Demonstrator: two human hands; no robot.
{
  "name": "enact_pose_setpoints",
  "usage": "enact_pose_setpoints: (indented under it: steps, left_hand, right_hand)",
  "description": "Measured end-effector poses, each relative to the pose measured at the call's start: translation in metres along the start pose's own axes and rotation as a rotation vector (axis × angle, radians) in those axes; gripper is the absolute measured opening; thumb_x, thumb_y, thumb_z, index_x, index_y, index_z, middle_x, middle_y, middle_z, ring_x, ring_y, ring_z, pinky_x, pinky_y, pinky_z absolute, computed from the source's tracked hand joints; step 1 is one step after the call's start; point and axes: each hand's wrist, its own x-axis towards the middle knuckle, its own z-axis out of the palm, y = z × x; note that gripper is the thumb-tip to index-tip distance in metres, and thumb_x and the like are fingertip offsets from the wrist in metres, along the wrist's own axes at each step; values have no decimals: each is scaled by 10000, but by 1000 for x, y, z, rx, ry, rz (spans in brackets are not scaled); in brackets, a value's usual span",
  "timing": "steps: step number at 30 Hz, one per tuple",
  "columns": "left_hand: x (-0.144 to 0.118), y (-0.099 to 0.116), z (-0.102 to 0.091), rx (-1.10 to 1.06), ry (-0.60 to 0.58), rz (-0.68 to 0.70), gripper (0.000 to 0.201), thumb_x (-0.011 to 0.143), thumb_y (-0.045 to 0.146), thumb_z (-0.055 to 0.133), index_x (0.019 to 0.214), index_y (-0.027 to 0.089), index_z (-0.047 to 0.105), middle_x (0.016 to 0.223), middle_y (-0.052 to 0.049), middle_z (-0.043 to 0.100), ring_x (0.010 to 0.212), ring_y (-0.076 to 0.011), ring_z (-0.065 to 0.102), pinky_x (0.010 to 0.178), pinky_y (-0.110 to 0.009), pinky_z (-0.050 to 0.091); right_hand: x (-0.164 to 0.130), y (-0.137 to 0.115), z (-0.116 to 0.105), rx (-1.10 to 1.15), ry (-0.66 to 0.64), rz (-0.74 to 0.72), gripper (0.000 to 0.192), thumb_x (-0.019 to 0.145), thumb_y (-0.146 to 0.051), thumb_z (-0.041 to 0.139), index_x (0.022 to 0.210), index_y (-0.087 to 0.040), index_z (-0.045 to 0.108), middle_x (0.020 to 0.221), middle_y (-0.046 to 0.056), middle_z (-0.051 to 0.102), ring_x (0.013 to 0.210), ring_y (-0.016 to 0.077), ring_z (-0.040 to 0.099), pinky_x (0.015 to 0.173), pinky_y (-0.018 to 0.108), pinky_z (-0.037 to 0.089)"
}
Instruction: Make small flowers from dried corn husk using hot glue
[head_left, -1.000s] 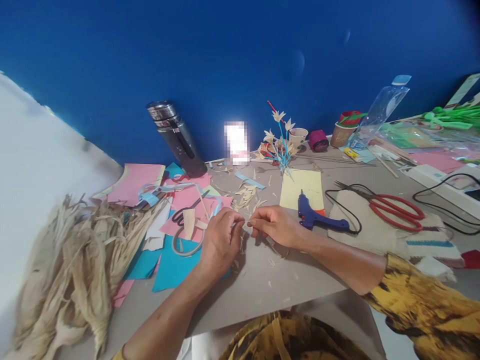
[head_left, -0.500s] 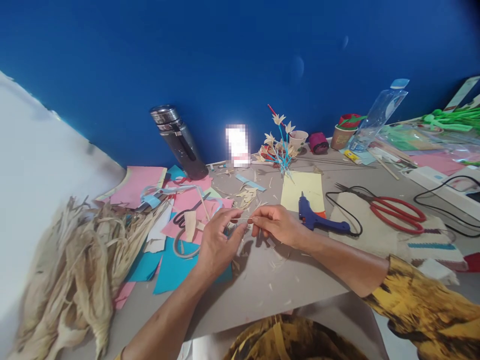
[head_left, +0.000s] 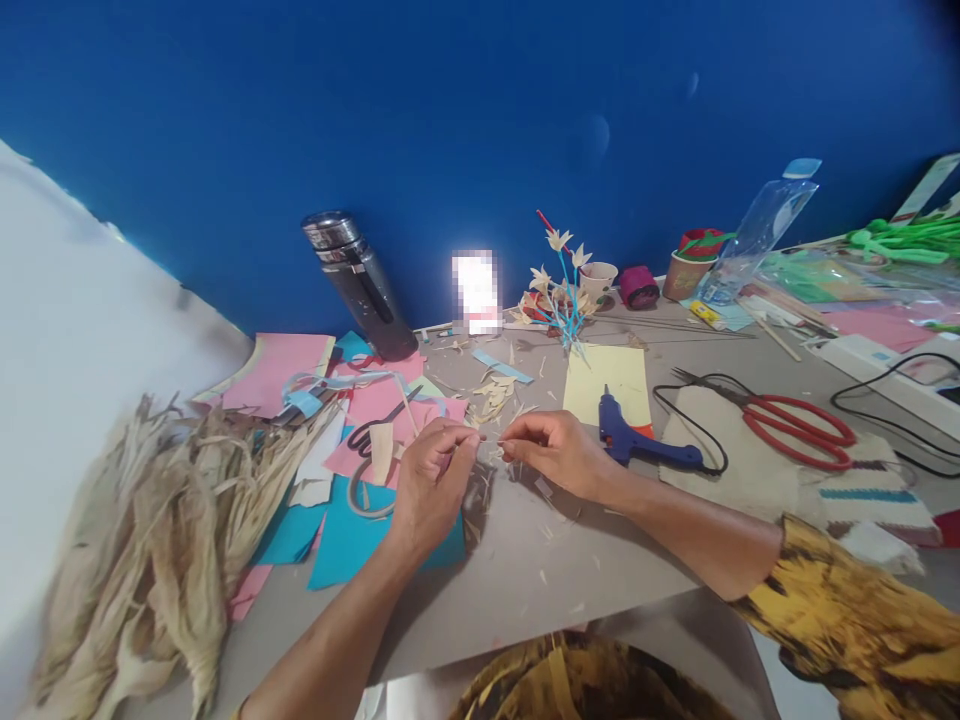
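Cluttered table (head_left: pixel 525 570): both hands pinch a strip (head_left: pixel 491 438) (barely visible).

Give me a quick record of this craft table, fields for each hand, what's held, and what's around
left hand: pinching one end of a thin pale strip
right hand: pinching the other end
strip: held just above the table
left of the hands: dried husk pile, coloured paper sheets, black scissors
right of the hands: blue glue gun, red scissors
back: flask, paper flowers

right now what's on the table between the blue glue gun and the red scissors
In the head view, a black cord loops across that stretch, lying on a beige cloth mat between the glue gun and the red scissors.
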Motion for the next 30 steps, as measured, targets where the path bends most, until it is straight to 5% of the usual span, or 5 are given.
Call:
enact_pose_setpoints:
  steps: [12,30]
  left_hand:
    - [2,-3,2,-272,-44,-193,126,830,271,671,772,210,765,795,-44,716,716,-176,624,630,-304,497]
    - [-1,-4,4,-439,-97,-236,208,871,371,670,923,221,804,885,-66,753,756,-193,687,745,-350,586]
  right_hand:
    - [-1,-11,-1,167,3,147,242,767,-375,727,829,-143,745,724,51,731,512,87,473,433,209,321]
    - [-3,-13,3,140,8,70,175,788,-327,693,757,-158,724,706,25,711,598,116,551,534,234,397]
